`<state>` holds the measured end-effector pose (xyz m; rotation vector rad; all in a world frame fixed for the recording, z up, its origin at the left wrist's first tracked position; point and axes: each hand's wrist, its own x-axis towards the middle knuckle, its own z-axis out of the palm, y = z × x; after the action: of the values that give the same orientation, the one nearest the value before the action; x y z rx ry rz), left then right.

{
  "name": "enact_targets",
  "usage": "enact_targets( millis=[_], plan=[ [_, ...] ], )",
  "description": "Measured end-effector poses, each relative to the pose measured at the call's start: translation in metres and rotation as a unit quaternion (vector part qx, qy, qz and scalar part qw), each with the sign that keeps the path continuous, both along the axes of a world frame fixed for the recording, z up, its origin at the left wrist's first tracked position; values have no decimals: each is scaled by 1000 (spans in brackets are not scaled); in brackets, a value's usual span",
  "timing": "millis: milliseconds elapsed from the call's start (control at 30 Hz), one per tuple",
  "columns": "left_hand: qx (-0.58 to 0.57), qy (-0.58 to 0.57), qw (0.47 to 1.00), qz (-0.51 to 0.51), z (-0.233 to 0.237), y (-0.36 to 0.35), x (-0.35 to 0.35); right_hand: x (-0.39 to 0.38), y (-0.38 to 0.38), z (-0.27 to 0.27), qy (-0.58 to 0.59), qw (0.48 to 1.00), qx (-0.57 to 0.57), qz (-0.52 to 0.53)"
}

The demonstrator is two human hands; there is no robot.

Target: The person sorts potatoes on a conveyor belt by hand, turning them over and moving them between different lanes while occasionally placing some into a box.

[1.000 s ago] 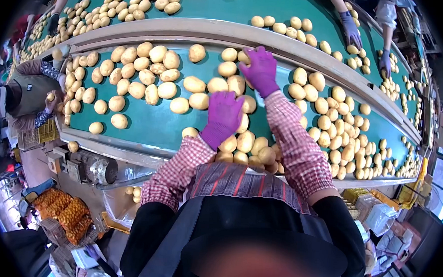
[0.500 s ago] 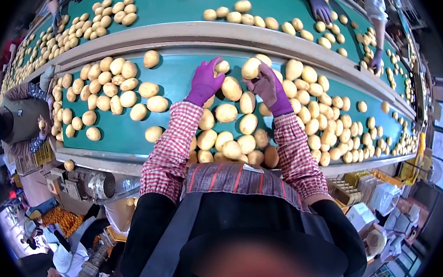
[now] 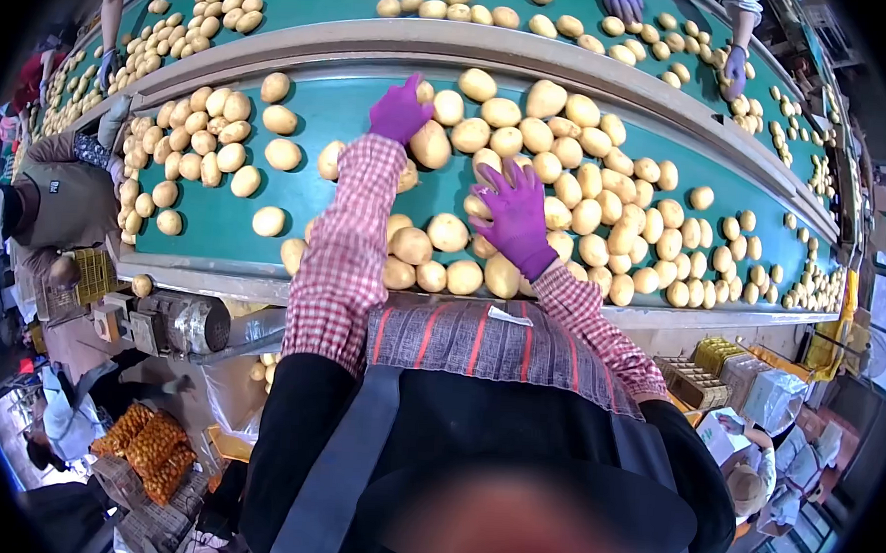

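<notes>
The green belt (image 3: 209, 239) runs beneath both hands. The right hand (image 3: 514, 212) has its fingers spread wide, with potatoes (image 3: 556, 214) lying around it. One small potato (image 3: 425, 92) sits beside the left hand (image 3: 401, 112), whose grip I cannot tell.

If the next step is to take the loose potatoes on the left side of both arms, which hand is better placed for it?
Probably the left hand: it is nearer to those potatoes, and its forearm lies between them and the right hand.
</notes>
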<state>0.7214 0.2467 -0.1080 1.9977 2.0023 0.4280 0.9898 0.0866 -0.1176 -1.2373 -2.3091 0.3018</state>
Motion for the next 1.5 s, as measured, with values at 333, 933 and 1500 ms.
enact_targets(
  millis=[333, 933, 1500],
  plan=[
    [39, -417, 905, 78, 64, 25, 8, 160, -17, -19, -5, 996, 16, -89],
    [90, 34, 972, 216, 6, -266, 37, 96, -14, 7, 44, 974, 15, 220],
    [39, -89, 984, -152, -18, -193, 419, 351, 7, -19, -46, 999, -10, -26]
  ],
)
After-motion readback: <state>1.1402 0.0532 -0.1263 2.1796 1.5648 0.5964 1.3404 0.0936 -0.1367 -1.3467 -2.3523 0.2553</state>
